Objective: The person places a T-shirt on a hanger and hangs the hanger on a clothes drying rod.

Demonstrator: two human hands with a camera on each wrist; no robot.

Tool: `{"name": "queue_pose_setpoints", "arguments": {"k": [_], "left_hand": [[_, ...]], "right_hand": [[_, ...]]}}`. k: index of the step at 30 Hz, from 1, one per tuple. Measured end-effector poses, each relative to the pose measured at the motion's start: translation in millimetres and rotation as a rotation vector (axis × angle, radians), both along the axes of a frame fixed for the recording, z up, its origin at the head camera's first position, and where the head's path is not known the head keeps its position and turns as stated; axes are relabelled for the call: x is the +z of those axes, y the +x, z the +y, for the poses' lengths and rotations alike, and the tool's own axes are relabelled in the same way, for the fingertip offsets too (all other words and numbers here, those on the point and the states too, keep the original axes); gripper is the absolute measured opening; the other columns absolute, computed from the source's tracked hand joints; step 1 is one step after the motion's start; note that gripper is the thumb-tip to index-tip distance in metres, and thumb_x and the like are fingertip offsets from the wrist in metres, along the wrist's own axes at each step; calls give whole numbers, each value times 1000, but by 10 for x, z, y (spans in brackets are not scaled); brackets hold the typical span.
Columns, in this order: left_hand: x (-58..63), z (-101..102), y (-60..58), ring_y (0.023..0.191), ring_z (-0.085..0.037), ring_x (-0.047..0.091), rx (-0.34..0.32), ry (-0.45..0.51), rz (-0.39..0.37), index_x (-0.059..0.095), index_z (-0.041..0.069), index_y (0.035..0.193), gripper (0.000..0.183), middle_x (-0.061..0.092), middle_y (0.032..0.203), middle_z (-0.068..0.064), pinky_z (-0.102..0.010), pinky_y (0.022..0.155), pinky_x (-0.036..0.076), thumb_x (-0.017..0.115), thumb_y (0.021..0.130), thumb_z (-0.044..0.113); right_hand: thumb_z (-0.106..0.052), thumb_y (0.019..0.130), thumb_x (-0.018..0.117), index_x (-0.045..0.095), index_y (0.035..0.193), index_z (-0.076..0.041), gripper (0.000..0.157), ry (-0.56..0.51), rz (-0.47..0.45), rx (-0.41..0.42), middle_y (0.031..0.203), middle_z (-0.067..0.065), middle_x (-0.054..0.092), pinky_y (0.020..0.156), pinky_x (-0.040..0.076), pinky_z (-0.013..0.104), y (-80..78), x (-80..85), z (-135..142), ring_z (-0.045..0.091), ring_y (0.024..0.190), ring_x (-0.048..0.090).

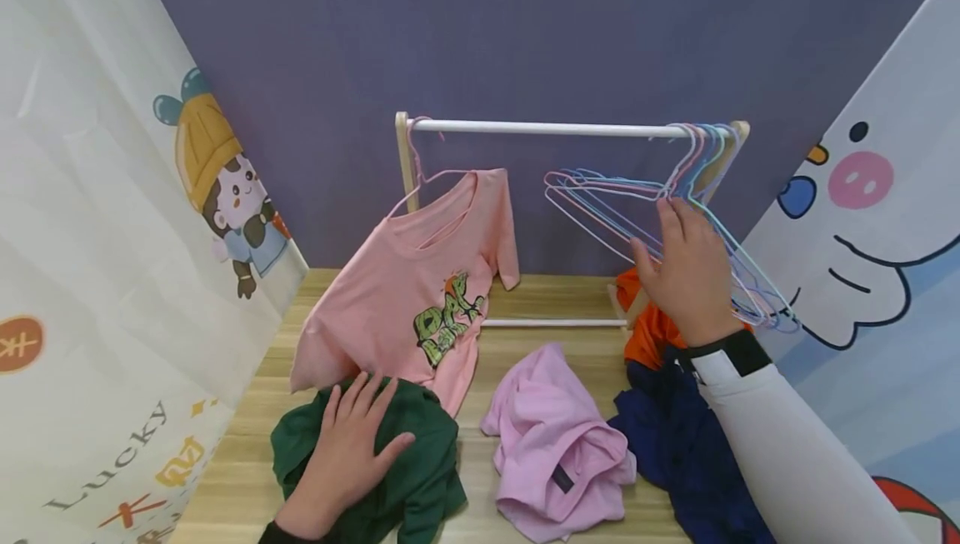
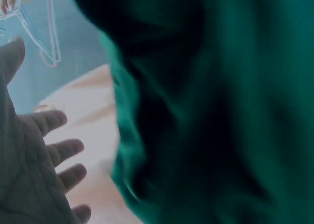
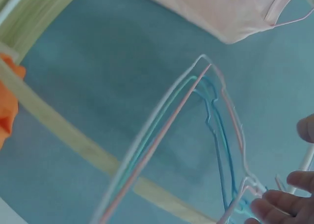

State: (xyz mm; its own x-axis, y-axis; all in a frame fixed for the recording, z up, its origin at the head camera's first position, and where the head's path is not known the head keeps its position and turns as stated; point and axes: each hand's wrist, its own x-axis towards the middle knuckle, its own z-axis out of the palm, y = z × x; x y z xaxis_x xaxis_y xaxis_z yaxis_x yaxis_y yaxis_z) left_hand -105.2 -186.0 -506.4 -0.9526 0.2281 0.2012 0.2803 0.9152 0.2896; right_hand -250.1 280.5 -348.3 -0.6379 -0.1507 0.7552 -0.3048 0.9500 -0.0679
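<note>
Across the wood-grain tabletop stands a clothes rack, its white rail running between pale wooden uprights. Here's the pink printed top, draped on a pink hanger at the rail's left end! Over at the right end, a bunch of pastel wire hangers crowds close to the upright. Down in front, a navy garment spreads beneath the right forearm, a dark green garment sits bunched at left, and between them lies a crumpled lilac garment. There's an orange garment too, by the rack's right foot. Now the hands: the right hand is up at the hangers' necks, fingers extended; contact with the wires I can't call. The left hand is over the dark green garment, fingers spread and straight, gripping nothing! Smallest of all, a black label on the lilac cloth.
</note>
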Motion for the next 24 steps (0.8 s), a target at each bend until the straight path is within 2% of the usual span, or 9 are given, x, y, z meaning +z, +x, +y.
{"name": "queue_pose_setpoints", "arguments": {"k": [5,10,15,20,24], "left_hand": [[-167,-223,198,148,-40,42,35,-33,5,56,17,150,77,52,156,-15,-67,116,32,68,91,65],[-330,-352,318,145,-40,43,62,-35,-45,59,17,148,77,52,155,-14,-68,102,47,71,88,66],[-430,-357,361,144,-41,44,61,-40,-70,61,15,145,74,49,157,-16,-66,97,51,77,87,58],[-504,-367,349,143,-41,45,69,-44,-80,61,14,145,73,48,158,-16,-65,96,53,79,86,53],[-532,-369,346,142,-41,45,71,-35,-77,61,14,145,73,48,158,-17,-65,96,53,80,86,53]], "right_hand": [[-19,92,78,53,143,6,62,3,9,-33,131,34,60,98,53,64,-46,36,51,52,114,61],[-19,94,74,55,139,7,55,-20,-44,-78,122,33,61,90,54,63,-102,21,71,50,105,60],[-18,98,69,57,133,9,46,-34,-76,-115,117,32,59,87,54,62,-172,4,93,48,101,57],[-16,98,67,58,132,10,44,-18,-44,-147,119,33,60,87,54,62,-223,-2,91,50,105,59],[-13,99,64,62,116,12,30,3,-31,-150,107,31,59,80,53,64,-268,-7,85,50,101,58]]}}
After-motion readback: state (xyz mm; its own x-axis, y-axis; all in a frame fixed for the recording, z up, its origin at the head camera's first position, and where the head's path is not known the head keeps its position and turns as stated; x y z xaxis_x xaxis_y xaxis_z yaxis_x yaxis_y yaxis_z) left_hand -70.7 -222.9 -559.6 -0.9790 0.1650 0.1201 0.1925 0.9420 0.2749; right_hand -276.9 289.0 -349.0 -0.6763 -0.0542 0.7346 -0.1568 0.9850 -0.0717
